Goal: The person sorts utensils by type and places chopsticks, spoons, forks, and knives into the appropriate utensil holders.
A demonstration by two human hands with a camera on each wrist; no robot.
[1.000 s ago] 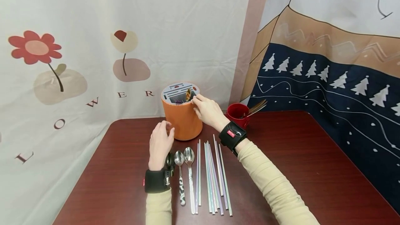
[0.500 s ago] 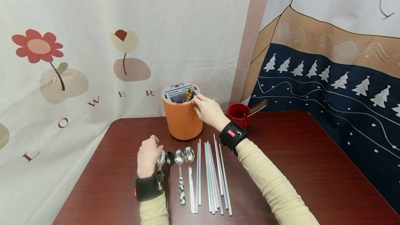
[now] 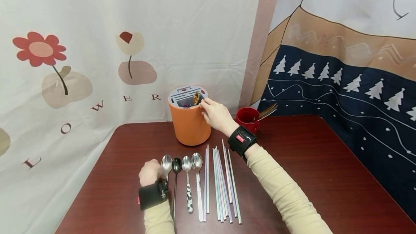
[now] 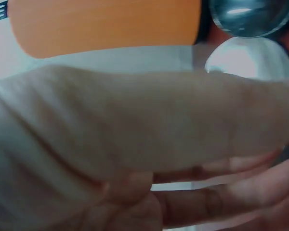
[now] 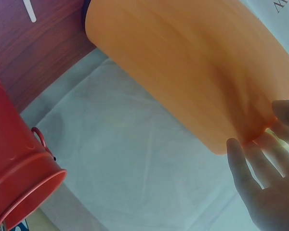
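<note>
Head view: R hand (image 3: 217, 116) touches the orange container (image 3: 190, 127) at its rim, fingers spread. That stands nr the table's (image 3: 110, 180) back edge. L hand (image 3: 151, 173) is at the leftmost silver spoon (image 3: 167, 161), hiding its handle; can't tell if it's pinching. Black spoon (image 3: 176, 165) just beside, chopsticks (image 3: 224, 187) further R. Red cup (image 3: 246, 118) w/ utensils (image 3: 268, 111) nr container.

Four laid-out spoons (image 3: 196, 162), two hands (image 3: 216, 115), one canister (image 3: 190, 127), one cup (image 3: 244, 121); chopsticks (image 3: 218, 183) uncountable.

Curtained setting, room type unclear, flowered curtain (image 3: 195, 28), tree-print curtain (image 3: 344, 96), reddish-brown table (image 3: 325, 154)
</note>
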